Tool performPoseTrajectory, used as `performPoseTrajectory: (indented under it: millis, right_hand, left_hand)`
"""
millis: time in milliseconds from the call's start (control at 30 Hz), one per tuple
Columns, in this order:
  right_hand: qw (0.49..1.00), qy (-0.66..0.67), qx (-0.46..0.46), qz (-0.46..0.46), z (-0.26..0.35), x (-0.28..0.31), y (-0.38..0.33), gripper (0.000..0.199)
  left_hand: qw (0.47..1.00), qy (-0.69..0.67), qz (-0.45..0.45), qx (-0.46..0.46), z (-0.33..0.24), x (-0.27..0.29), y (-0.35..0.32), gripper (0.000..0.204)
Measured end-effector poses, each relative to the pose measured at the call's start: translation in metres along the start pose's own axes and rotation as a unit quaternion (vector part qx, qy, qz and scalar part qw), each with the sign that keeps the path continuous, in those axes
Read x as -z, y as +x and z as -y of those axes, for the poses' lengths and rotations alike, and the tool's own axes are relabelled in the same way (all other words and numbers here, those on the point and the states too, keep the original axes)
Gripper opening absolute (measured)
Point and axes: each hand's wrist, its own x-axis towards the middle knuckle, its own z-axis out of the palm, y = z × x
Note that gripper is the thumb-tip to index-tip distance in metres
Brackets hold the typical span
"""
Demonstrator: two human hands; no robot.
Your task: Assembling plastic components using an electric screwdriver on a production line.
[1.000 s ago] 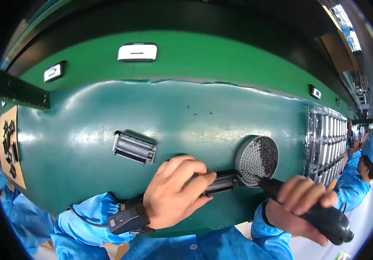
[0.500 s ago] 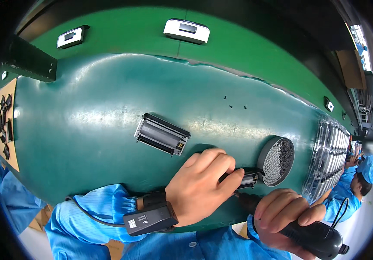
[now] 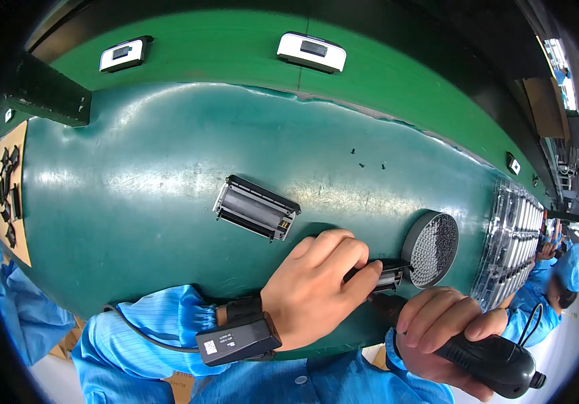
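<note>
My left hand (image 3: 319,289) is closed on a black and silver roller unit (image 3: 389,277) near the front of the bench, its fingers covering the unit's left part. My right hand (image 3: 445,337) grips a black electric screwdriver (image 3: 494,363), whose tip end points left toward the near side of that unit. Whether the bit touches it is hidden. A second roller unit (image 3: 256,209), grey with black edges, lies tilted on the green bench, beyond my left hand. Just right of the held unit stands a round grey tray (image 3: 407,246) of small screws (image 3: 441,246).
Several small black screws (image 3: 362,165) lie loose farther back. Clear plastic trays (image 3: 498,252) with white parts stand at right, near a co-worker (image 3: 558,289) in blue. A green belt at the back carries white devices (image 3: 311,52). Black parts (image 3: 8,195) rest on a board at left.
White devices on the back belt have moved right. The bench items appear slightly farther right in the picture. Both hands keep their grips, almost unmoved relative to the roller unit.
</note>
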Motion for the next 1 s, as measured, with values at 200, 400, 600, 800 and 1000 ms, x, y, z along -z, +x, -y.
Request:
performPoseTrajectory:
  millis: [200, 400, 600, 800, 1000]
  right_hand:
    - [0.994, -0.067, 0.032, -0.079, -0.01, -0.008, -0.005, 0.062]
    - [0.995, -0.074, 0.007, -0.06, -0.013, -0.007, -0.005, 0.061]
    - [0.994, -0.109, 0.005, 0.031, -0.019, -0.001, -0.007, 0.058]
    - [0.996, -0.044, -0.022, 0.071, -0.008, -0.013, 0.008, 0.072]
    - [0.999, -0.052, 0.011, 0.01, 0.003, -0.021, 0.002, 0.057]
  left_hand:
    - [1.0, -0.004, -0.001, 0.007, 0.004, -0.001, -0.002, 0.051]
    - [1.0, -0.003, -0.003, 0.007, 0.007, -0.003, -0.003, 0.051]
    - [1.0, 0.003, -0.025, 0.003, 0.014, -0.004, -0.001, 0.049]
    - [0.999, 0.01, -0.028, -0.012, 0.012, 0.006, 0.001, 0.048]
    - [1.0, 0.015, -0.006, -0.006, -0.009, 0.017, -0.001, 0.05]
